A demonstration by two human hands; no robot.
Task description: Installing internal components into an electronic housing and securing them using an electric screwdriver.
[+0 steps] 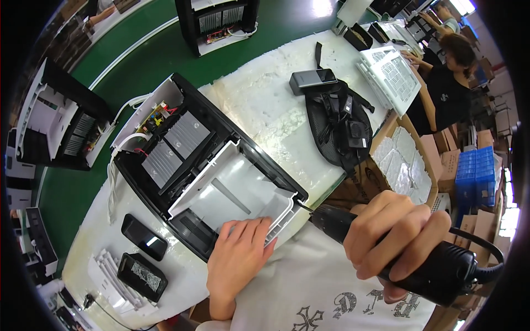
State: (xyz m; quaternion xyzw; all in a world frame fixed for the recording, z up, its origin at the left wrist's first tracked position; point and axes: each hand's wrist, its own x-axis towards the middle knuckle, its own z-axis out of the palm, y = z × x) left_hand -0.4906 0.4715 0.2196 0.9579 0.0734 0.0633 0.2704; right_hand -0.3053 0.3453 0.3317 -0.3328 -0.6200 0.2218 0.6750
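A black appliance casing [254, 148] lies open on the table in front of me, with a white plastic tray [234, 190] set into its near part. My left hand [238, 256] grips the tray's near edge, its fingers bent over the wall. In my right hand [395, 240] is a black electric screwdriver [331, 220], with fingers wrapped round its body. Its thin bit points left and meets the casing's near right corner; a screw there is too small to make out. Beyond the tray, grey finned plates [176, 148] and a small wired circuit board [157, 117] show inside the casing.
Left of the casing lie a dark phone [144, 237], a black box of screws [142, 277] and white plastic strips [110, 278]. Further right are a black mesh bag [338, 124] and a grey device [313, 80]. Similar casings [66, 121] stand beyond. A co-worker [450, 83] handles white grilles [392, 77].
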